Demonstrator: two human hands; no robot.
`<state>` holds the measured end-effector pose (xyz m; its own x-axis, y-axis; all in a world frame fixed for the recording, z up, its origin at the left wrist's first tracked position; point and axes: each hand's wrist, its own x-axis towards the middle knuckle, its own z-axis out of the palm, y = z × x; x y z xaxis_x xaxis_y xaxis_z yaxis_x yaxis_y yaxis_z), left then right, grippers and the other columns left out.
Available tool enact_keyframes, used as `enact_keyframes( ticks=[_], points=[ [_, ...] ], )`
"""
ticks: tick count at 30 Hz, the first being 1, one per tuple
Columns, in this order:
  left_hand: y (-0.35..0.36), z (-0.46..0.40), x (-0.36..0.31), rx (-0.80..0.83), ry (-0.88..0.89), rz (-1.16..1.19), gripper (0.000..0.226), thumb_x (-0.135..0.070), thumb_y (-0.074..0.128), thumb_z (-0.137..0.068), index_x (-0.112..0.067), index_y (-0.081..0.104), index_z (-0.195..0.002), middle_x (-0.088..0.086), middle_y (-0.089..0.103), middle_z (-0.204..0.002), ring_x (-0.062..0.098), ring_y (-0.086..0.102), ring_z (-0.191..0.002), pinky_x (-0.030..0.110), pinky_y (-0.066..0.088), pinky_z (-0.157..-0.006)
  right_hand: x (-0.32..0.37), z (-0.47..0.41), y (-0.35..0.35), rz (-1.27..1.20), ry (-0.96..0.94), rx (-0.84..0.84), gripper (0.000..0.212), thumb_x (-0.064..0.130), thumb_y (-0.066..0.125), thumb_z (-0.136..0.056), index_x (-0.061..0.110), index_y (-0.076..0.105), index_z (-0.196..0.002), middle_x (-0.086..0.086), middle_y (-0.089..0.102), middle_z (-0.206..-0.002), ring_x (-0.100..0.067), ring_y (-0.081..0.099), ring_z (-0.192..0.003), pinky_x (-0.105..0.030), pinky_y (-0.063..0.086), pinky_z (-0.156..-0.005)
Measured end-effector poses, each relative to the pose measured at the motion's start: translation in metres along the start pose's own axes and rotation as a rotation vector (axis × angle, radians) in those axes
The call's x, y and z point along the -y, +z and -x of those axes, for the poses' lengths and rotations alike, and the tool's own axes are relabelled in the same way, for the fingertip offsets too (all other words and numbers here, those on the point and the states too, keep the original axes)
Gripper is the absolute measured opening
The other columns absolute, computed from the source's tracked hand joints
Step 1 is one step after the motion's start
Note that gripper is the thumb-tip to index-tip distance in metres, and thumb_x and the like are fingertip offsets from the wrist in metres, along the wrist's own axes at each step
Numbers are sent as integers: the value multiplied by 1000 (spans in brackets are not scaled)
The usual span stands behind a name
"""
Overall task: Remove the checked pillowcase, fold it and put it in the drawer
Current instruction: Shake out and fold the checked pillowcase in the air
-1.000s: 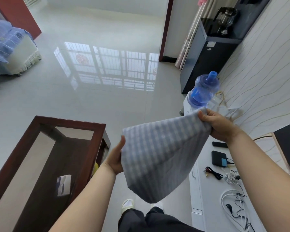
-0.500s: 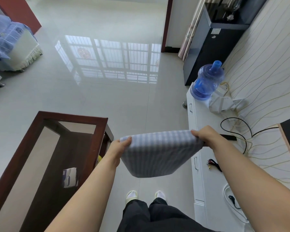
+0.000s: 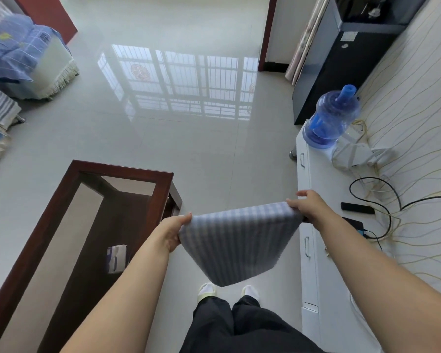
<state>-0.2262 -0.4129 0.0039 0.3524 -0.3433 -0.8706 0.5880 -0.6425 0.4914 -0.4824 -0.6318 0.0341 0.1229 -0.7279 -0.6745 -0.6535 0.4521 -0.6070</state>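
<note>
A single wide-angle view from the person's head looks forward and steeply down. Both forearms reach in from the bottom edge, near the lens, and the feet (image 3: 228,291) show almost straight below. The floor (image 3: 178,138) runs away toward the top of the frame, where straight lines bend with the wide lens. A dark wooden coffee table (image 3: 122,171) lies at lower left, a white cabinet (image 3: 316,189) runs along the right edge by the striped wall (image 3: 413,103).

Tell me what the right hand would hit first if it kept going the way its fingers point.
The right hand, gripping the checked pillowcase, points leftward; probably the coffee table corner, though depth is unclear.
</note>
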Motion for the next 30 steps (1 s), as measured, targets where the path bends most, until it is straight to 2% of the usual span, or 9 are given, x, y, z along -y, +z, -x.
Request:
enact_keyframes(
  ticks=[4, 6, 12, 15, 18, 20, 23, 26, 30],
  points=[
    [-6, 8, -17, -44, 48, 23, 29, -24, 64, -91, -4, 64, -112, 10, 69, -96, 20, 65, -81, 28, 48, -63, 17, -4, 11, -145, -20, -4, 43, 10, 65, -86, 12, 49, -126, -15, 55, -125, -26, 55, -101, -35, 49, -76],
    [-15, 9, -24, -32, -8, 50, 35, -31, 68, -87, -4, 65, -110, 12, 70, -103, 23, 67, -85, 31, 50, -65, 30, -3, 18, -131, -47, 19, 36, 7, 62, -87, 13, 52, -122, -14, 56, -118, -26, 55, -99, -34, 49, -73],
    [-47, 18, -54, -173, 62, 86, 31, -24, 70, -85, 0, 65, -104, 13, 66, -103, 24, 63, -84, 35, 49, -83, 81, -3, 53, -34, -131, 77, 15, 2, 59, -86, 14, 58, -94, -12, 59, -104, -26, 55, -95, -39, 51, -82],
    [-74, 14, -78, -255, 143, 120, 32, -22, 74, -81, 0, 65, -103, 12, 63, -111, 26, 61, -99, 36, 49, -91, 113, -1, 82, 22, -171, 70, 12, 4, 60, -86, 16, 61, -83, -10, 60, -100, -27, 56, -96, -43, 53, -87],
    [-109, 5, -110, -261, 261, 129, 27, -19, 70, -84, -3, 67, -105, 9, 62, -111, 23, 57, -103, 33, 47, -91, 146, 3, 117, 18, -249, 61, 8, 7, 59, -87, 13, 63, -89, -4, 60, -85, -25, 56, -91, -36, 51, -79],
    [-135, -1, -138, -251, 356, 151, 20, -17, 69, -85, -6, 67, -102, 6, 65, -109, 19, 59, -96, 28, 48, -76, 172, 7, 143, 8, -361, 22, 13, 10, 58, -89, 7, 65, -99, 3, 56, -74, -20, 55, -85, -30, 46, -75],
    [-180, -7, -190, -203, 482, 169, 9, -15, 66, -87, -15, 61, -81, 2, 64, -84, 22, 59, -84, 30, 47, -58, 216, 14, 184, -69, -546, -78, 20, 13, 55, -90, 9, 61, -109, 6, 53, -68, -12, 53, -64, -16, 44, -60],
    [-225, -6, -243, -160, 662, 206, 5, -13, 67, -87, -13, 62, -89, 2, 65, -84, 20, 62, -83, 31, 53, -64, 261, 30, 221, -180, -709, -167, 22, 16, 52, -93, 10, 55, -114, 6, 50, -66, -7, 46, -54, -8, 38, -47],
    [-285, 17, -279, -97, 853, 265, 10, -10, 66, -87, -10, 63, -96, 0, 67, -85, 11, 64, -75, 24, 53, -66, 302, 65, 264, -273, -916, -236, 24, 18, 50, -96, 12, 49, -119, 7, 43, -67, 0, 42, -54, -10, 38, -54]
  ],
)
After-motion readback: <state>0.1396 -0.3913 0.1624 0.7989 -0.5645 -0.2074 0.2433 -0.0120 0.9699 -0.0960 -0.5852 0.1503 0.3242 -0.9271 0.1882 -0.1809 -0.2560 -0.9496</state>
